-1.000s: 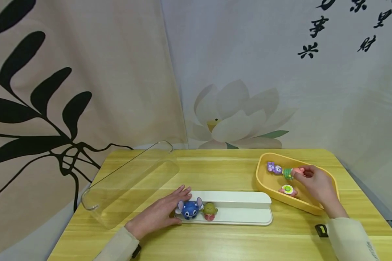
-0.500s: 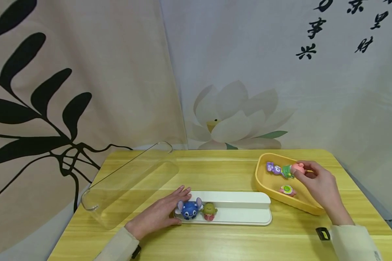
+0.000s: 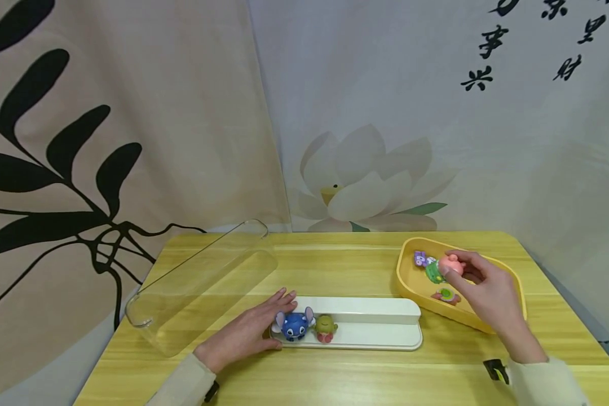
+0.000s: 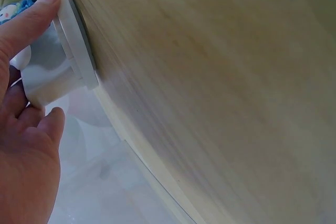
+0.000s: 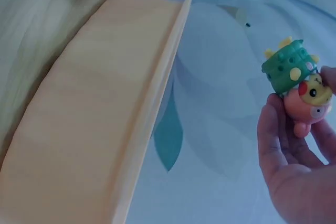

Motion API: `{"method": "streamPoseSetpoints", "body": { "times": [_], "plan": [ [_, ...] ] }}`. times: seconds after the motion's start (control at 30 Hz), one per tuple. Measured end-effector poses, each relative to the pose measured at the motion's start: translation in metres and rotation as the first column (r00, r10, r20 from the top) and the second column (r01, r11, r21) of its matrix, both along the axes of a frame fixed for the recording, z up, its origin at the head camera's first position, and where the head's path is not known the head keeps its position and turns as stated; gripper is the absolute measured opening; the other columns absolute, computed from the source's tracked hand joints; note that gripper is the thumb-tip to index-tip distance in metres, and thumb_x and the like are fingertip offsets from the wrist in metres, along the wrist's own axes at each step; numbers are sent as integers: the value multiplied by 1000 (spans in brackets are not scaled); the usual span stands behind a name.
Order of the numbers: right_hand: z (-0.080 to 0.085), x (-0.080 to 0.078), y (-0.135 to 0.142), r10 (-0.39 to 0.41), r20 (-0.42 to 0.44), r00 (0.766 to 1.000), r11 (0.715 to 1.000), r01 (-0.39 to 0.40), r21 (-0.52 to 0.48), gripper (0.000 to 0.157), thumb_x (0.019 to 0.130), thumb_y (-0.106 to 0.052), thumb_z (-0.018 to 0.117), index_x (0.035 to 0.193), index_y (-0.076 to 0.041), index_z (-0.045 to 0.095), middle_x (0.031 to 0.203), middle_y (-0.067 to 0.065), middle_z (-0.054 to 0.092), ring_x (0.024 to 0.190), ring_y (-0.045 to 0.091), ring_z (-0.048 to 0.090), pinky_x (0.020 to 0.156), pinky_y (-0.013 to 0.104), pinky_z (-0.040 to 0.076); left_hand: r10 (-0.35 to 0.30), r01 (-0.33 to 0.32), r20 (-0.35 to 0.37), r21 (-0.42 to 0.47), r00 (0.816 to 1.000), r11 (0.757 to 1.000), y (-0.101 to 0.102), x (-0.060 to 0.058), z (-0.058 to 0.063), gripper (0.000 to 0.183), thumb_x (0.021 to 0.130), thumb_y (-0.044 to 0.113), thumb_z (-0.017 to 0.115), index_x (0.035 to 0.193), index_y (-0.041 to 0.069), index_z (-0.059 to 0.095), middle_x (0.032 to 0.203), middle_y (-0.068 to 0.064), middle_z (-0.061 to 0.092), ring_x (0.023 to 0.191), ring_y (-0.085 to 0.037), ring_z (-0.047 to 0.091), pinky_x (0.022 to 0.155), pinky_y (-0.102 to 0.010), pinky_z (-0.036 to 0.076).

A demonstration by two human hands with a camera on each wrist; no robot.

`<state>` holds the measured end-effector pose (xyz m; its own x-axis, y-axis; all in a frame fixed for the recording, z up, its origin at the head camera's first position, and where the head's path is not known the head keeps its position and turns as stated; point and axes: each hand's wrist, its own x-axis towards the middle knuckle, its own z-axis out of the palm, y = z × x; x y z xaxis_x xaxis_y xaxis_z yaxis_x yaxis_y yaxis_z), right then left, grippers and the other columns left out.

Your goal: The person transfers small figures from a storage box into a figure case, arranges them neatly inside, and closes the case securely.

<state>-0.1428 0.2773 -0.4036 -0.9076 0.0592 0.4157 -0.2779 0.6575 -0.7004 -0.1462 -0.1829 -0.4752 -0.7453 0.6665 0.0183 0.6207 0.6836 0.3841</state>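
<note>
My right hand (image 3: 492, 296) pinches a small pink pig figurine in a green spotted costume (image 3: 451, 264) over the yellow tray (image 3: 457, 317). In the right wrist view the figurine (image 5: 289, 69) sits between thumb and fingers, its green part pointing away, with a yellow face beside the pink head. At the left end of a white display base (image 3: 375, 332), my left hand (image 3: 248, 331) grips it, thumb at the front and fingers behind. On the base stand a blue big-eared figurine (image 3: 294, 327) and an olive-green and pink one (image 3: 326, 328).
Inside the tray lie a purple toy (image 3: 420, 259) and a pink toy with a green-and-yellow round (image 3: 448, 296). A clear plastic cover (image 3: 203, 287) rests at the table's left. Behind the wooden table (image 3: 335, 375) hangs a printed curtain (image 3: 375, 180).
My right hand has lifted the pig figurine and shifted it left, partly hiding the purple toy. The left hand stays put on the base.
</note>
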Motion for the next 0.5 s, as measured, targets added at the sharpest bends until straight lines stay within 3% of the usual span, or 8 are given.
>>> {"method": "streamPoseSetpoints", "body": {
  "times": [0.2,0.5],
  "plan": [
    [-1,8,-18,67,-8,998,997,-67,-29,35,86,-16,75,119,-7,65,97,6,67,82,-3,63,65,11,53,-1,1,1,6,1000,1000,0,0,1,86,81,30,79,152,20,32,161,3,16,146,-16,12,111,-41,32],
    [-12,15,-43,129,-8,992,991,-129,-22,32,84,-16,78,113,-14,67,98,-3,67,84,6,62,73,14,53,0,0,0,4,1000,1000,1,1,1,87,81,30,79,152,20,32,161,1,17,146,-16,12,111,-42,32]
  ]
}}
